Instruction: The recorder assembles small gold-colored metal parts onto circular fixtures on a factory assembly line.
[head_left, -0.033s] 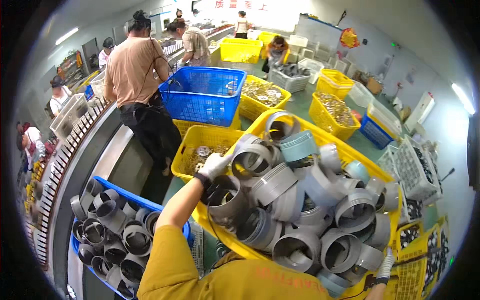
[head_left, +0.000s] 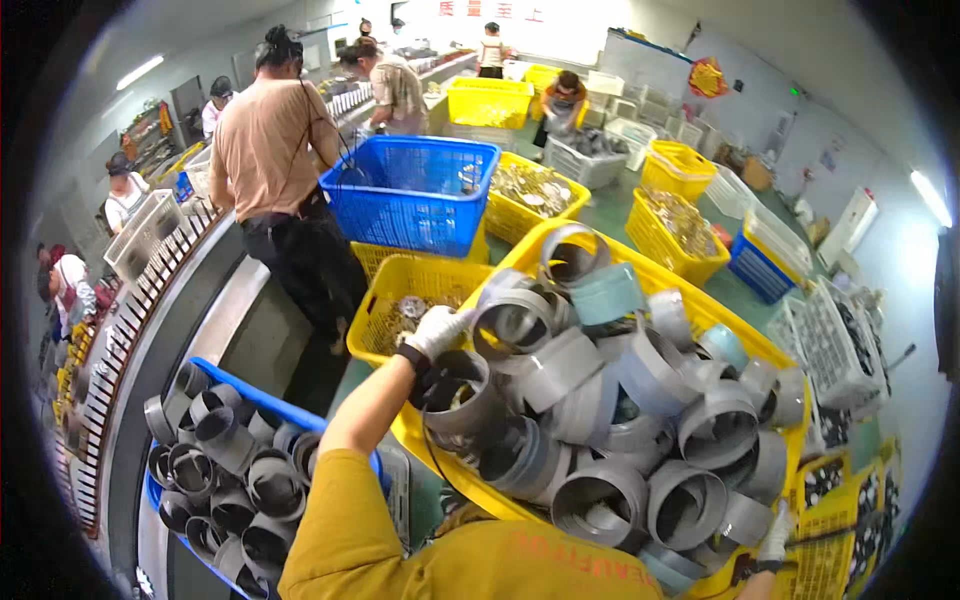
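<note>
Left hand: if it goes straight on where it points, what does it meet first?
Probably the gray ring-shaped fitting just right of the left hand, though depth is unclear and they may be touching.

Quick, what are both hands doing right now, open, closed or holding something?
Left hand: at the rim of the large yellow crate; open or closed can't be told.
Right hand: at the same crate's right side; its grip can't be told either.

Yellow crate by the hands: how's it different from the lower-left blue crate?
The yellow crate looks larger in the picture than the blue crate. The gloved left hand and right hand are at the yellow crate's edges; neither is at the blue crate. Both are heaped with grey pipe fittings.
</note>
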